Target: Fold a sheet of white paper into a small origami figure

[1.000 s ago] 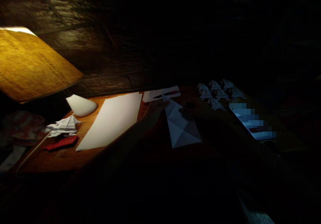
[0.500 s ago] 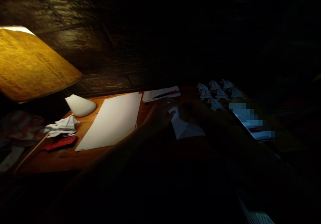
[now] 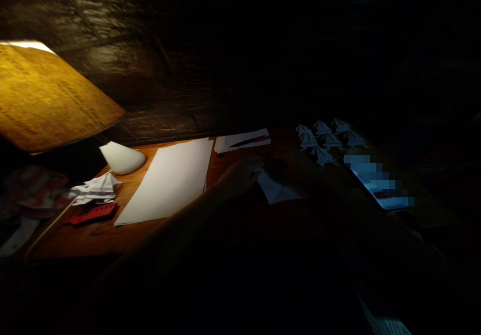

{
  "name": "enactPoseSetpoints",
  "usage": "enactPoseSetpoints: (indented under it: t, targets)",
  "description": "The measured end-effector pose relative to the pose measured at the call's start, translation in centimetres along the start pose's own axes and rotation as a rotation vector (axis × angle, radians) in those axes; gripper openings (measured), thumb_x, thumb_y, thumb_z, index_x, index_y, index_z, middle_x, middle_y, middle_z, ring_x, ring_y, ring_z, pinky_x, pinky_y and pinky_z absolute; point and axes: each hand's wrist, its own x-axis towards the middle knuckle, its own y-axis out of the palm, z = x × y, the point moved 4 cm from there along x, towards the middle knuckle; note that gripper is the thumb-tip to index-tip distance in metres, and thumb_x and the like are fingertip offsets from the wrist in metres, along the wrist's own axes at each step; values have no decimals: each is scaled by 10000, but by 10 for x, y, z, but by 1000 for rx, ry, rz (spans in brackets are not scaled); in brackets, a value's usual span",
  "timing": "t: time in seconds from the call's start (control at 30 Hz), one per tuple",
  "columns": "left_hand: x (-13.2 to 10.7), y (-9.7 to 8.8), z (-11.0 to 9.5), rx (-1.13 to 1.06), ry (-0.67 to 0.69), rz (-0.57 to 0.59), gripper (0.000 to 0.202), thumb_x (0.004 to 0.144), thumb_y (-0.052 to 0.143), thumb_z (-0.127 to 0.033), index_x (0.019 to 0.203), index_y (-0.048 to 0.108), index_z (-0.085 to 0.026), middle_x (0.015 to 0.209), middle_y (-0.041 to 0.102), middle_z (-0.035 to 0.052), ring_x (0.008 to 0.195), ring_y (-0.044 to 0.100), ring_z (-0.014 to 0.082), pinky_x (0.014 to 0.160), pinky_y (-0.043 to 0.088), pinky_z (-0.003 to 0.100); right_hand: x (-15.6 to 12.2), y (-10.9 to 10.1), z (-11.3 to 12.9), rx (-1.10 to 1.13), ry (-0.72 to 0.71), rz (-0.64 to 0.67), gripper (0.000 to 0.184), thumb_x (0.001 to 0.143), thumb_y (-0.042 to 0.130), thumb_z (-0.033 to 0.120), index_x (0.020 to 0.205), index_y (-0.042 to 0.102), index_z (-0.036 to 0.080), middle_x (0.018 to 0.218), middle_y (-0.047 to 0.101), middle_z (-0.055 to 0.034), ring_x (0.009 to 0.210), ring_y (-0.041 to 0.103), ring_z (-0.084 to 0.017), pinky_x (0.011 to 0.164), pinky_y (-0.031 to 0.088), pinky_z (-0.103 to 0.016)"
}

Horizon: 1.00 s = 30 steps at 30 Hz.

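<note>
A partly folded sheet of white paper lies on the dim middle of the wooden table. My left hand is closed at the paper's upper left corner, fingers bent against it. In deep shadow at the paper's upper right is my right hand; its fingers are too dark to make out. Behind my left hand, a knife with a red-and-black handle rests on a small stack of paper. Several folded paper figures stand in rows beyond my right hand.
Large blank sheets lie left of my left arm. Farther left are a lit lamp with a yellow shade, its white base, a crumpled folded paper and a red tool. A phone with a bright screen lies at right.
My left hand's fingers have closed over the paper's upper left corner, which showed more before. The paper's lower edge has shifted slightly up. The other things stay put.
</note>
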Motion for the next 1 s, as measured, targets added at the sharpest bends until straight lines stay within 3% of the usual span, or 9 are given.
enactPoseSetpoints:
  t: [0.33,0.73,1.0]
  targets:
    - [-1,0,2,0,46,43,348,971,508,-167,1304,607,-153,1391,596,129,1296,562,236,1122,480,444,1,-1,3,-36,24,49,217,915,680,246,1101,782,201,1128,694,-100,966,639,-208,814,475,-312]
    - [-1,-7,-6,278,-22,107,368,981,541,-217,1335,614,-147,1402,580,133,1258,574,295,1072,482,488,1,0,4,-124,21,70,293,946,647,282,1210,762,226,1124,664,-119,977,629,-231,811,473,-322]
    - [-3,-8,-6,296,-45,108,403,976,523,-232,1367,575,-148,1402,573,141,1263,557,321,1047,467,522,-3,-12,11,-159,98,103,230,923,659,331,1073,809,241,1120,690,-97,946,641,-224,759,459,-306]
